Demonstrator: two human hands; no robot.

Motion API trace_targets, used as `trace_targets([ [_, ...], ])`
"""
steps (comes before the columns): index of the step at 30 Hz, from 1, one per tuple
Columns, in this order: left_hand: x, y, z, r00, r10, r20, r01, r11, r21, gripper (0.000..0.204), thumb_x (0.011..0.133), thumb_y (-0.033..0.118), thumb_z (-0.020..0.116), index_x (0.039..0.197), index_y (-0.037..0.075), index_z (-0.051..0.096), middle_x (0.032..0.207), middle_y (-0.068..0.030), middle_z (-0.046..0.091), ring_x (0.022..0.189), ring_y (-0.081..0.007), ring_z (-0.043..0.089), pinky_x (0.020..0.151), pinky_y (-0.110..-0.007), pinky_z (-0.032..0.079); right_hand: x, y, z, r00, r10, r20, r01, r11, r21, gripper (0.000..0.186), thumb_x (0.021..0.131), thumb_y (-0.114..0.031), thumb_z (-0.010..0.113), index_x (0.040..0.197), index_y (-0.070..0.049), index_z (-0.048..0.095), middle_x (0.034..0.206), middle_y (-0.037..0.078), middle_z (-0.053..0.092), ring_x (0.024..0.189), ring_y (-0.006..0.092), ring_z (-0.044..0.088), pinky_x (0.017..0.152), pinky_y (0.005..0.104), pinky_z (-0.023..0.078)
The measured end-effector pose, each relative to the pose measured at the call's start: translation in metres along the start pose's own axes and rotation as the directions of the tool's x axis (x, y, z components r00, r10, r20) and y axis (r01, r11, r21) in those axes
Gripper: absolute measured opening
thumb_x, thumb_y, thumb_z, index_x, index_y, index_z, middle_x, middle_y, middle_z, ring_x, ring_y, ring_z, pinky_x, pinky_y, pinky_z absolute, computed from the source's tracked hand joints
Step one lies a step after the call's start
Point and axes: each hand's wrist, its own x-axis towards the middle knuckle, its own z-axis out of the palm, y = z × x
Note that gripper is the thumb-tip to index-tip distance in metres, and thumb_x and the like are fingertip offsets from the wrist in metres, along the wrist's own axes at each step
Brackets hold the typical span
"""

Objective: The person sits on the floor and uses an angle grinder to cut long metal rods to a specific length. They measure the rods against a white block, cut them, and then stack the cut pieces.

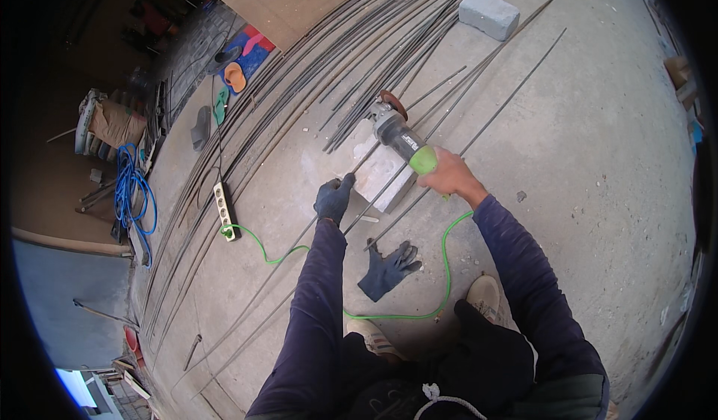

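My right hand (451,175), bare, is closed round the green rear end of an angle grinder (404,141). Its reddish-brown disc (394,104) points away from me, over the rods beyond a pale block (381,167). In a dark glove, my left hand (334,198) grips a thin steel rod (298,239) just left of that block. The rod runs from near my left side up across the block, where the grinder partly hides it. More steel rods lie across the block and pass under the grinder. An empty dark glove (389,269) lies on the concrete between my forearms.
Many long steel rods (299,102) spread over the floor to the left and ahead. A grey block (489,14) sits at their far end. A green cable (446,263) loops past my shoes to a power strip (224,210). Sandals (235,77) and a coiled blue cable (131,192) lie left.
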Motion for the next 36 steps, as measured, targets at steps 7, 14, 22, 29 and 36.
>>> trace_targets([
  [7,-0.001,-0.005,0.001,0.999,0.053,-0.006,-0.053,0.998,-0.043,0.066,0.086,0.068,0.062,0.086,0.004,0.075,0.08,-0.0205,0.071,0.08,-0.0345,0.069,0.076,-0.045,0.049,-0.013,-0.01,0.0,0.994,-0.036,-0.1,0.06,0.968,0.245,0.062,0.069,-0.029,0.078,0.121,-0.001,0.061,0.111,0.02,0.07,0.102,0.0346,0.068,0.09,0.0412,0.053],
  [14,0.037,-0.004,-0.031,0.988,0.111,-0.111,-0.123,0.986,-0.111,0.055,0.088,0.056,0.07,0.086,0.001,0.072,0.072,-0.0079,0.065,0.068,-0.0171,0.058,0.064,-0.035,0.046,-0.046,0.017,-0.04,0.986,0.012,-0.169,0.102,0.752,0.652,0.042,0.072,-0.01,0.074,0.112,-0.001,0.063,0.099,0.007,0.065,0.087,0.0176,0.063,0.078,0.0318,0.051],
  [22,0.095,-0.038,-0.032,0.952,0.191,-0.24,-0.187,0.982,0.04,0.059,0.094,0.06,0.057,0.102,0.002,0.067,0.094,-0.0212,0.072,0.092,-0.0372,0.069,0.082,-0.046,0.051,-0.084,0.051,-0.071,0.959,0.062,-0.277,0.129,0.774,0.619,0.04,0.073,-0.009,0.074,0.111,0.0,0.063,0.096,0.005,0.063,0.086,0.0159,0.06,0.077,0.0317,0.05],
  [29,-0.011,0.014,-0.023,0.965,0.257,-0.042,-0.242,0.945,0.22,0.066,0.1,0.062,0.042,0.097,0.001,0.067,0.091,-0.0249,0.069,0.093,-0.0434,0.066,0.085,-0.05,0.049,-0.088,0.08,-0.067,0.955,0.065,-0.289,0.133,0.778,0.615,0.041,0.073,-0.008,0.074,0.111,0.0,0.063,0.096,0.004,0.064,0.087,0.0153,0.061,0.078,0.0312,0.05],
  [36,-0.073,0.022,-0.01,0.891,0.041,0.451,0.031,0.988,-0.152,0.054,0.096,0.053,0.059,0.094,0.001,0.074,0.07,-0.0076,0.063,0.065,-0.0193,0.058,0.065,-0.036,0.048,-0.076,0.067,-0.051,0.972,0.063,-0.227,0.099,0.765,0.636,0.044,0.07,-0.01,0.076,0.112,0.0,0.064,0.097,0.005,0.065,0.089,0.0166,0.063,0.079,0.0319,0.051],
])
